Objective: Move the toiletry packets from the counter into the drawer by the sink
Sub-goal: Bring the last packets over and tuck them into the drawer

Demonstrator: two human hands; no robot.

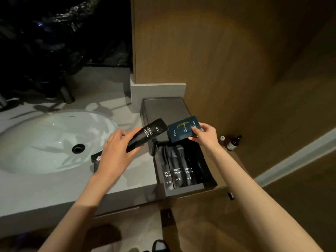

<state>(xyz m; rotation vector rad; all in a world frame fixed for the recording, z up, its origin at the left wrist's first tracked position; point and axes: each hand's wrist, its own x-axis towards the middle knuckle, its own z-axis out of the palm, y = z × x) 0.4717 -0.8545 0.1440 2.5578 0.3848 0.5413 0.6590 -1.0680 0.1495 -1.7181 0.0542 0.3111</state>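
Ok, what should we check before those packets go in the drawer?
1. Dark drawer pulled open: ok.
2. Left hand grips the long black toothbrush packet: ok.
3. Right hand pinches the flat dark blue packets: ok.
4. Room beside the three black toothbrush packets in the drawer: cannot tell, too dark.
5. Grey counter cleared: not ok, a small black packet lies by the white sink.
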